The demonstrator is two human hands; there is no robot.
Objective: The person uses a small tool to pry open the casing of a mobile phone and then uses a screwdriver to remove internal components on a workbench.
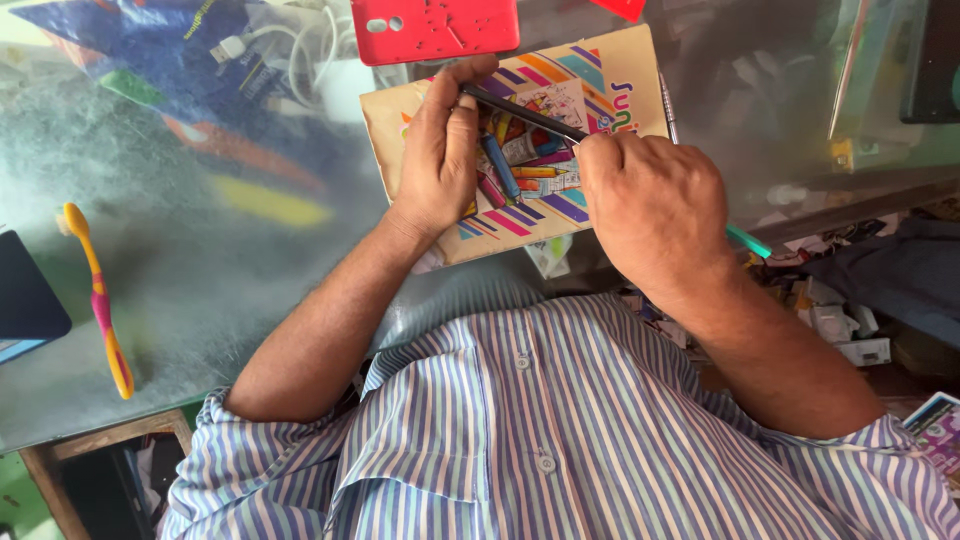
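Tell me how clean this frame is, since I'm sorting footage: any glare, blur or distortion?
Head view: even daylight; hazy glare whitens the glass tabletop; both hands, left and right, and the thin dark tool are sharp; the wide lens bends the edges.

**Colours and Patterns Around the Tan Box**

The flat box (520, 140) is tan cardboard, printed with diagonal stripes in purple, pink, orange and blue, and with a picture of crayons in many colours at its middle. Across it lies a thin black rod (520, 112). Just above the box sits a plain red phone cover (435, 27). Far to the left of the box, a toothbrush (98, 298) shows a yellow head and a pink and yellow handle. Up and left of the box is a blue packet (170, 60) with white cables (310, 55). The desk (200, 250) has a cloudy grey-green glass top. Below the box, the shirt (560, 440) bears vertical blue, white and lilac stripes.
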